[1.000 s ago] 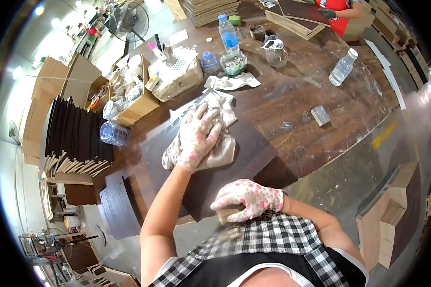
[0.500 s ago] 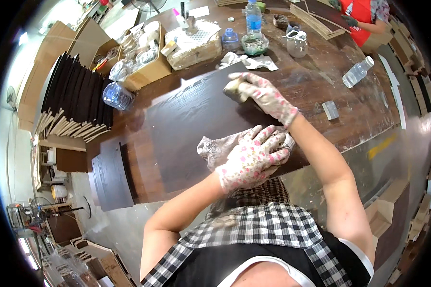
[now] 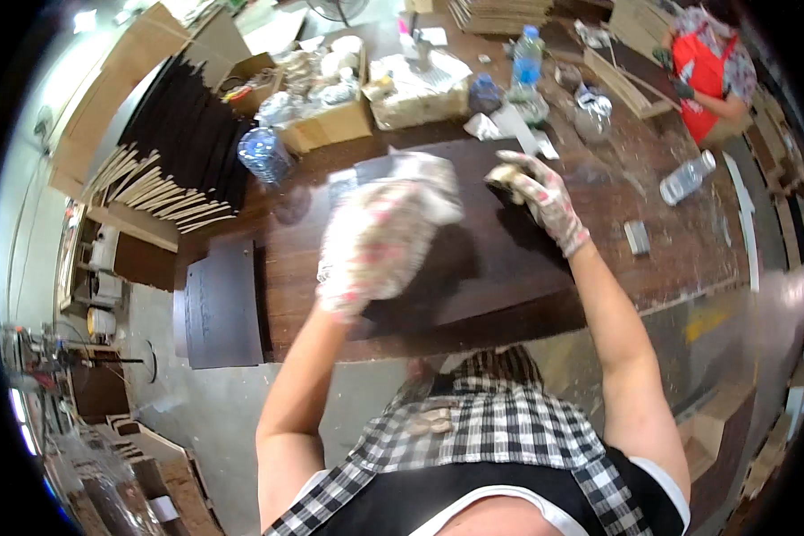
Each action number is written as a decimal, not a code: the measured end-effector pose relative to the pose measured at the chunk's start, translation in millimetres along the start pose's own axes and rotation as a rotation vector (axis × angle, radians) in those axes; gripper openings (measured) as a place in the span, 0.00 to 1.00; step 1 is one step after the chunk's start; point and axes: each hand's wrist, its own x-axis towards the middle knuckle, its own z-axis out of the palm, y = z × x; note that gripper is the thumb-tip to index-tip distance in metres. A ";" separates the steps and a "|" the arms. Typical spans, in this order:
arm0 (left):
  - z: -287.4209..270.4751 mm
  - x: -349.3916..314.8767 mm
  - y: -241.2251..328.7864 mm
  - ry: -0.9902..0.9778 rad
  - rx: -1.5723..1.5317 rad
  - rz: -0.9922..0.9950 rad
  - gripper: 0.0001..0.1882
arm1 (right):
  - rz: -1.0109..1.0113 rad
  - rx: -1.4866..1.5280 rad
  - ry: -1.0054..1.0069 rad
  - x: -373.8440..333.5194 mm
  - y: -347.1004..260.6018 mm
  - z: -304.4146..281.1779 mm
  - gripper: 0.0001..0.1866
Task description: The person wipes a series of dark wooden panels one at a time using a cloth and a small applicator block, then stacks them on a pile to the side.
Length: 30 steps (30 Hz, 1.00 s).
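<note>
A flat dark panel lies on the brown table before me. Above its left part is my left hand, in a white glove with pink flowers and smeared by motion. A crumpled pale cloth bunches at its fingers. My right hand, gloved alike, is over the panel's right side. Its fingers are closed round a small stained beige-and-dark pad; I cannot tell whether it is sponge or cloth. A small pale block rests on the table to the right.
Dark boards stand stacked at the left, near a large clear bottle. Farther back are an open carton, a blue-labelled bottle and a jar. A clear bottle lies right. A co-worker stands far right.
My left hand has swept left and away from me, taking the cloth along. My right hand, still with the pad, has moved right in the view. The view itself has shifted.
</note>
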 end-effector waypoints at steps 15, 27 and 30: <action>25.3 15.2 -95.8 0.015 0.215 -0.340 0.19 | -0.126 -0.309 0.391 -8.3 35.6 8.1 0.28; -33.7 -121.4 -85.9 0.396 -0.525 -0.769 0.23 | -0.342 -0.484 -0.021 4.8 8.9 100.3 0.34; -75.4 -162.6 -85.5 0.405 -0.911 -1.002 0.23 | -0.384 -0.607 0.004 10.4 4.5 131.6 0.35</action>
